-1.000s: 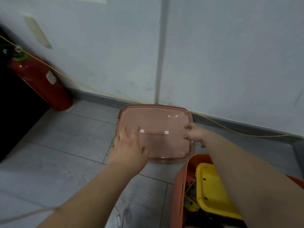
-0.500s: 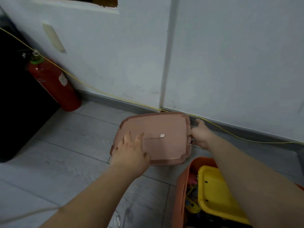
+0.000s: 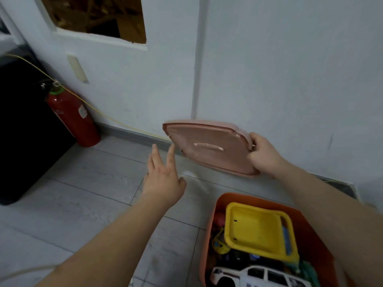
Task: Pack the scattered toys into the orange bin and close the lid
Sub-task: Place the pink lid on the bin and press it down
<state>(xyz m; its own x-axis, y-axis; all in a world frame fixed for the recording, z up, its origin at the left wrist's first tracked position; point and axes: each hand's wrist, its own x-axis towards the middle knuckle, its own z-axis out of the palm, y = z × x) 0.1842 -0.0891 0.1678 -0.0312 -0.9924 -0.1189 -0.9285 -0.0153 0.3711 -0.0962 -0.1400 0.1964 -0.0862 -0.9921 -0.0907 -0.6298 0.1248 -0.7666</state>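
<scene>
Lid (image 3: 209,151) hangs tilted above the floor by the wall, pinched at its right edge by the right hand (image 3: 264,156), likely for carrying to the orange bin (image 3: 215,216) below, which is already full of toys. Left hand (image 3: 163,179) hovers beside it with a wide, empty grip, probably ready to steady the far edge.

One lid (image 3: 209,149), one bin (image 3: 211,235), two hands (image 3: 163,183).

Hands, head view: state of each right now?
Left hand: open, fingers spread, holding nothing.
Right hand: closed on the pink lid, gripping its right edge.
</scene>
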